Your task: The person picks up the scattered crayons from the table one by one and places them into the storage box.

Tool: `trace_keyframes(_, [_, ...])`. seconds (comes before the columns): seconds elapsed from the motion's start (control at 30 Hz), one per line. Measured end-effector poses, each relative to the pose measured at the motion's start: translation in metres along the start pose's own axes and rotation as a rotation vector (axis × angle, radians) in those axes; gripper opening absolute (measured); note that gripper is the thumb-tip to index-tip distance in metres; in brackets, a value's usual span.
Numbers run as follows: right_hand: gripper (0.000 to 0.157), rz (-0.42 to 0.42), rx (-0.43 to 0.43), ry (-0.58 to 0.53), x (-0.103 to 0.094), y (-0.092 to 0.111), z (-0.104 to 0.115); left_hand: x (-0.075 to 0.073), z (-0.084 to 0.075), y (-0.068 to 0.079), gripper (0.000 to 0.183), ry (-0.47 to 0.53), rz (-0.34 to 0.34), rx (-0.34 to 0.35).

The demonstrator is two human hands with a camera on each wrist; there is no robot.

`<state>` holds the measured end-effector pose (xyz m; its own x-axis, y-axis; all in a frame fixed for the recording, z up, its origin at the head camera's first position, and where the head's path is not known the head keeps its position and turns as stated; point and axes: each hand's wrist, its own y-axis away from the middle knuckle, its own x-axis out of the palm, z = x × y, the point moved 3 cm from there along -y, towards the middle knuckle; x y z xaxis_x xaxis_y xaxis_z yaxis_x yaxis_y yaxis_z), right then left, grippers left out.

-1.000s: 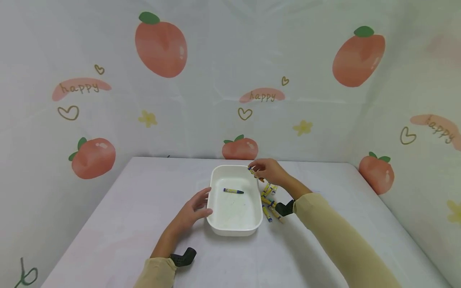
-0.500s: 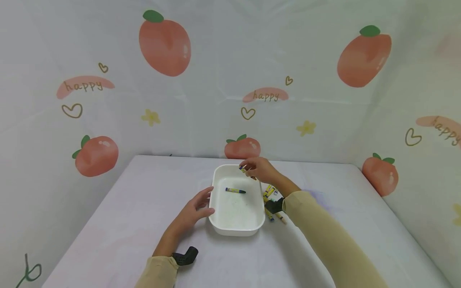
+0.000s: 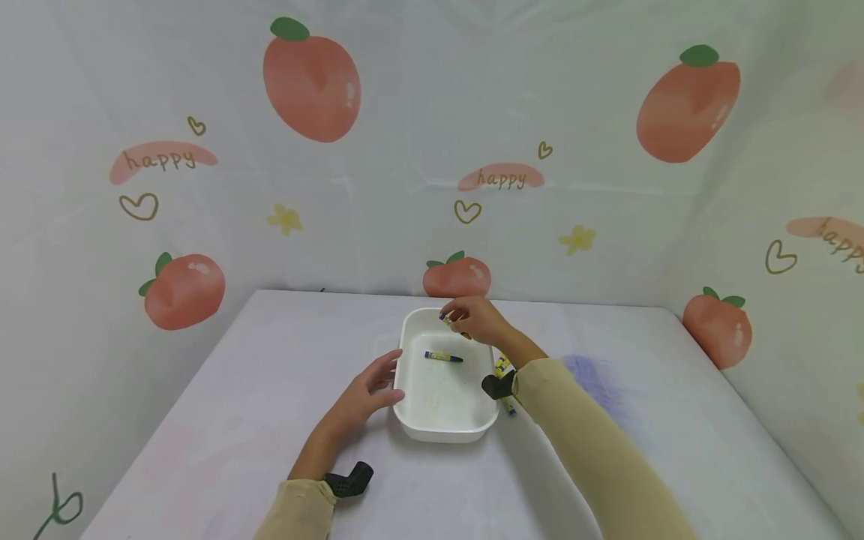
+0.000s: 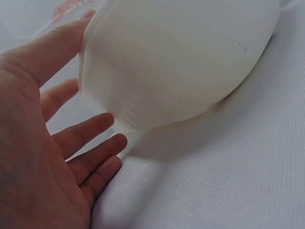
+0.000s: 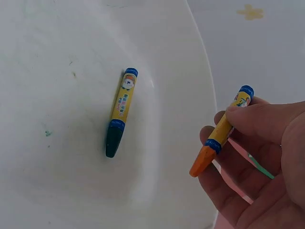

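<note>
A white plastic basin (image 3: pixel 445 409) stands on the table. Inside it lies one dark green crayon (image 5: pixel 122 107) in a yellow and blue wrapper. My right hand (image 3: pixel 478 319) is over the basin's far right part, pinching an orange crayon (image 5: pixel 221 130) between thumb and fingers; its orange tip points down and left in the right wrist view. At the basin's left side is my left hand (image 3: pixel 364 391), thumb and spread, relaxed fingers touching or close to the wall.
Several more crayons (image 3: pixel 502 365) lie on the table just right of the basin, partly hidden by my right wrist. A purple smear (image 3: pixel 594 382) marks the white tablecloth farther right. A printed cloth wall (image 3: pixel 391 187) rises behind the table.
My right hand has moved left with the orange crayon, from the basin's right rim to over its inside. My left hand stays at the basin's left side.
</note>
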<state>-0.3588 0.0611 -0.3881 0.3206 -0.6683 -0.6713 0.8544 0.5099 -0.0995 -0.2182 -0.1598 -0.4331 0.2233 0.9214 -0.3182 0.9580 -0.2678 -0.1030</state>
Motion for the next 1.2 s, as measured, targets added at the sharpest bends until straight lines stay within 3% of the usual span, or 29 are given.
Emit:
trace_keyframes(0.07, [0.024,0.004,0.007,0.008,0.002,-0.001,0.0,0.0,0.003,-0.001,0.064,0.0,-0.001,-0.001])
trace_keyframes(0.3, [0.022,-0.013,0.04,0.039,0.009,-0.005,-0.003,-0.001,0.035,-0.012,0.065,-0.005,0.005,0.017])
trace_keyframes(0.73, [0.021,0.011,0.088,0.036,0.015,-0.006,-0.008,0.001,0.033,-0.012,0.066,-0.009,-0.004,-0.003])
trace_keyframes(0.93, [0.024,0.014,0.113,0.057,0.011,-0.004,-0.005,0.001,0.034,-0.013,0.065,-0.016,-0.001,0.003])
trace_keyframes(1.2, [0.023,-0.035,0.085,0.056,0.0,0.002,-0.007,0.0,0.038,-0.013,0.066,-0.022,-0.003,0.017])
